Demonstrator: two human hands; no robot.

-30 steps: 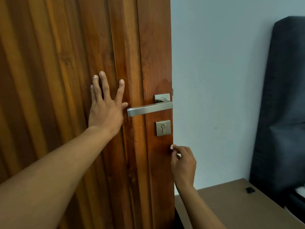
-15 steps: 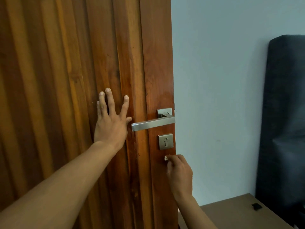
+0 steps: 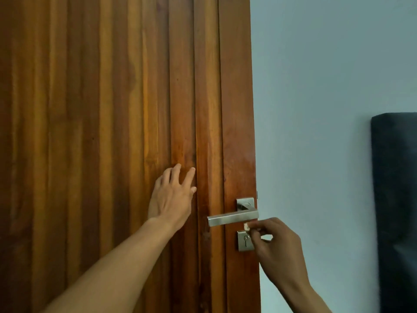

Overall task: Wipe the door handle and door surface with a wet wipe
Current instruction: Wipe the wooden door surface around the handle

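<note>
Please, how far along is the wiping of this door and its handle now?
Done: nothing certain; the brown slatted wooden door shows no clear wet trace. In hand: the right hand pinches a small white wet wipe just under the silver metal lever handle, above the square keyhole plate; the left hand presses flat on the door. Left: probably the handle and most of the door surface.

No readable text, labels or numbers appear anywhere.

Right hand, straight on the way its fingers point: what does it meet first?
Probably the door handle, its underside: the wet wipe pinched in the right hand sits just below it. Depth unclear.
</note>
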